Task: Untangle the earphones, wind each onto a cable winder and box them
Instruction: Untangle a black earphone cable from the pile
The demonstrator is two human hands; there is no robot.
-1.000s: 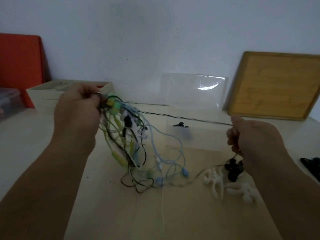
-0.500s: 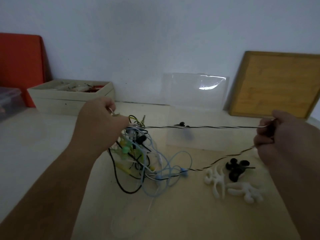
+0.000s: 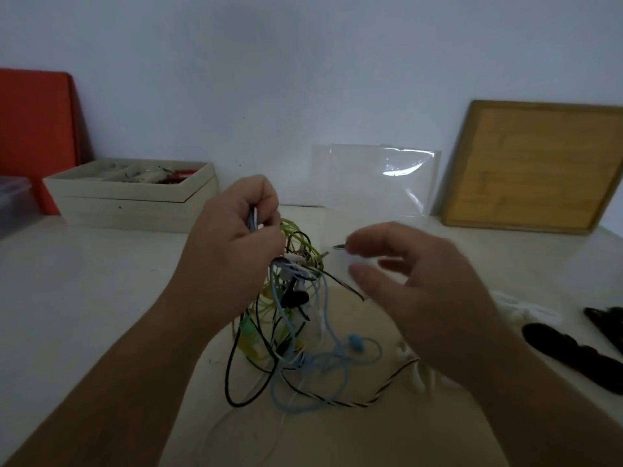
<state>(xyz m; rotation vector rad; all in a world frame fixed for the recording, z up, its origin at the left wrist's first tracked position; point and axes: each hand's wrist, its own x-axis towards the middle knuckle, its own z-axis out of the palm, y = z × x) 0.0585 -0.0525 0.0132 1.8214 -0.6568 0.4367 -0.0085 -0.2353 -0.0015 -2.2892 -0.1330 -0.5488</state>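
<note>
- Dim, flat indoor light, cool blue-grey cast across wall (image 3: 303, 62) and table (image 3: 84, 298).
- Single white glare streak on the clear plastic sheet (image 3: 377, 183) at the back.
- Faint, soft-edged shadows only, darkest toward the bottom corners.
- Heavy motion blur on the right hand (image 3: 414, 281), fingers smeared; left hand (image 3: 232, 244) sharper.
- Thin cords of the earphone tangle (image 3: 293, 315) murky, hard to separate.
- Wide-angle bowing at the edges, wooden board (image 3: 539, 170) at right skewed outward.
- Grainy, low detail throughout.

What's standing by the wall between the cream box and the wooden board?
A clear plastic lid, seen in the head view, nearer the wooden board than the cream box.
</note>
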